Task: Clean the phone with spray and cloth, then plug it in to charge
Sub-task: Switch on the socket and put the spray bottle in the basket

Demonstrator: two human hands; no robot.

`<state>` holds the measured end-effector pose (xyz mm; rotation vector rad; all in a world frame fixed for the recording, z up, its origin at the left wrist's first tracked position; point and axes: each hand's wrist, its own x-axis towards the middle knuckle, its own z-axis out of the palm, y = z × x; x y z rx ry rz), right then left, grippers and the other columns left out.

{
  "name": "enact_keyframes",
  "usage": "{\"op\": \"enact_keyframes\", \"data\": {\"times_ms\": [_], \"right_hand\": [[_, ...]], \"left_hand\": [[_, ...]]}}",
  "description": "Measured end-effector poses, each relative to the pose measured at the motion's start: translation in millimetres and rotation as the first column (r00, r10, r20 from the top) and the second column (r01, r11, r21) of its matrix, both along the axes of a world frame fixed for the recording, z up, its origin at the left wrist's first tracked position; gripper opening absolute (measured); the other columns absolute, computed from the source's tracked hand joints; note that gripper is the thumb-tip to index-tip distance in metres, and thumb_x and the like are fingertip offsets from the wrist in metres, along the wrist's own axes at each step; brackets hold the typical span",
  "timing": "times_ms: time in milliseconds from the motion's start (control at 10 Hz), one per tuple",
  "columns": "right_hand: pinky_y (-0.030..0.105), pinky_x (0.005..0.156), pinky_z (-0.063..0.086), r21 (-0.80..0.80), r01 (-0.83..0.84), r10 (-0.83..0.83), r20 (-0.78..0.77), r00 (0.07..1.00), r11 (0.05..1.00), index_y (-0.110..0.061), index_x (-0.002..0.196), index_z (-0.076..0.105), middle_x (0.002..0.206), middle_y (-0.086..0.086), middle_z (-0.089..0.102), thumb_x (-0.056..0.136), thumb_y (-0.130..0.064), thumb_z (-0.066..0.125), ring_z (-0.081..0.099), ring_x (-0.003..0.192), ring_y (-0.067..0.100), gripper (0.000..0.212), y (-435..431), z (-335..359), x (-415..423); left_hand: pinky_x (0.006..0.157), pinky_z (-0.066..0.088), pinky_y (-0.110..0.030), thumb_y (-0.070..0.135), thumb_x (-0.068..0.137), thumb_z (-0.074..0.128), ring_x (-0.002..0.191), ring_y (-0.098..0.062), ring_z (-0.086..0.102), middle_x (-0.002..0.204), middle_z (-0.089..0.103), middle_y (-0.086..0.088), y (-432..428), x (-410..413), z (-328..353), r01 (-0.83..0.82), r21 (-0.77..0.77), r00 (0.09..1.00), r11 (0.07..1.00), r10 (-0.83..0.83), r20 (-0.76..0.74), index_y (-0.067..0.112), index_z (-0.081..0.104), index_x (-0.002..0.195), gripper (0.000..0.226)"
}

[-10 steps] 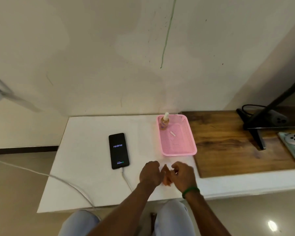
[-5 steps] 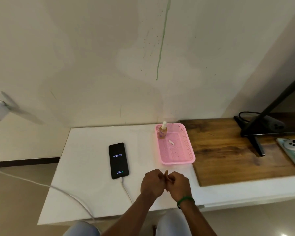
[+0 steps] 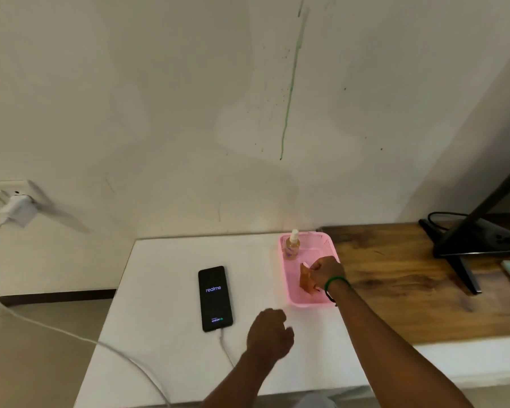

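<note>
A cream wall [image 3: 159, 98] with a thin green streak [image 3: 289, 92] stands behind a white table [image 3: 165, 363]. A wooden board [image 3: 409, 290] lies on the table's right part. The floor [image 3: 27, 363] is beige.

A green wristband [image 3: 337, 280] rings the bare right forearm [image 3: 395, 344]; trousers [image 3: 315, 401] are pale.
</note>
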<state>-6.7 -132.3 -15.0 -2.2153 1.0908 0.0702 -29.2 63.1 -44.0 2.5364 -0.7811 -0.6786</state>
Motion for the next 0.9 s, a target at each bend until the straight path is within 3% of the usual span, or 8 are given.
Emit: {"op": "enact_keyframes", "data": {"times_ms": [100, 200, 400, 500, 600, 700, 800, 900], "right_hand": [[0.026, 0.072, 0.049, -0.001, -0.068, 0.067, -0.131, 0.989, 0.998, -0.003, 0.090, 0.065, 0.094, 0.012, 0.070, 0.087, -0.036, 0.062, 0.064, 0.087, 0.027, 0.033, -6, -14, 15], [0.031, 0.080, 0.054, -0.034, -0.085, 0.076, -0.208, 0.975, 0.996, -0.007, 0.085, 0.063, 0.086, 0.009, 0.069, 0.078, -0.038, 0.071, 0.064, 0.079, 0.024, 0.033, -7, -22, 22], [0.030, 0.064, 0.046, -0.212, -0.134, 0.079, -0.246, 0.966, 0.968, -0.016, 0.066, 0.045, 0.067, 0.004, 0.056, 0.086, -0.051, 0.056, 0.053, 0.065, 0.020, 0.041, -10, -33, 22], [0.027, 0.060, 0.043, -0.304, -0.200, 0.115, -0.277, 0.954, 0.931, -0.019, 0.062, 0.040, 0.058, -0.001, 0.048, 0.087, -0.045, 0.056, 0.047, 0.056, 0.014, 0.040, -7, -33, 22], [0.028, 0.068, 0.050, -0.323, -0.227, 0.137, -0.278, 0.951, 0.919, -0.019, 0.062, 0.042, 0.061, -0.001, 0.051, 0.085, -0.048, 0.056, 0.052, 0.062, 0.016, 0.040, -2, -30, 18], [0.032, 0.075, 0.054, -0.327, -0.176, 0.115, -0.197, 0.974, 0.928, -0.016, 0.074, 0.055, 0.078, 0.003, 0.064, 0.083, -0.061, 0.049, 0.060, 0.075, 0.021, 0.046, 4, -28, 6], [0.035, 0.078, 0.054, -0.305, -0.148, 0.106, -0.151, 0.983, 0.941, -0.015, 0.081, 0.062, 0.082, 0.005, 0.065, 0.084, -0.065, 0.040, 0.061, 0.078, 0.023, 0.055, 11, -20, -7], [0.036, 0.082, 0.051, -0.262, -0.151, 0.133, -0.086, 0.987, 0.953, -0.013, 0.084, 0.066, 0.088, 0.009, 0.069, 0.092, -0.055, 0.034, 0.063, 0.084, 0.028, 0.054, 26, -17, -19]], "left_hand": [[0.104, 0.036, -0.037, 0.035, 0.092, 0.046, 0.127, -0.024, 0.039, 0.138, 0.042, -0.006, 12, -9, -18, 0.025, 0.136, 1.000, 0.990, -0.027, 0.012, 0.016, 0.045, 0.131, 0.042], [0.110, 0.029, -0.041, 0.040, 0.092, 0.049, 0.137, -0.029, 0.027, 0.153, 0.026, -0.011, 20, -13, -27, 0.066, 0.202, 0.997, 0.977, -0.073, 0.025, 0.015, 0.036, 0.139, 0.054], [0.112, 0.025, -0.043, 0.044, 0.091, 0.054, 0.140, -0.033, 0.024, 0.156, 0.018, -0.017, 21, -15, -36, 0.124, 0.258, 0.987, 0.958, -0.147, 0.072, 0.012, 0.031, 0.142, 0.064], [0.113, 0.024, -0.044, 0.042, 0.092, 0.052, 0.142, -0.033, 0.021, 0.158, 0.014, -0.016, 21, -15, -37, 0.136, 0.270, 0.984, 0.953, -0.161, 0.073, 0.012, 0.029, 0.143, 0.063], [0.112, 0.026, -0.044, 0.040, 0.093, 0.049, 0.142, -0.032, 0.023, 0.158, 0.014, -0.015, 25, -13, -37, 0.152, 0.260, 0.982, 0.954, -0.176, 0.071, 0.014, 0.029, 0.143, 0.059], [0.112, 0.027, -0.043, 0.040, 0.093, 0.048, 0.142, -0.031, 0.024, 0.159, 0.013, -0.015, 29, -9, -33, 0.169, 0.253, 0.983, 0.953, -0.181, 0.027, 0.015, 0.030, 0.144, 0.059], [0.113, 0.027, -0.041, 0.040, 0.094, 0.046, 0.141, -0.028, 0.026, 0.158, 0.019, -0.010, 34, -2, -27, 0.160, 0.216, 0.987, 0.963, -0.157, -0.033, 0.018, 0.026, 0.147, 0.061], [0.109, 0.033, -0.039, 0.037, 0.095, 0.043, 0.137, -0.023, 0.032, 0.152, 0.027, -0.009, 40, 4, -15, 0.169, 0.178, 0.985, 0.969, -0.170, -0.012, 0.018, 0.026, 0.147, 0.058]]}}
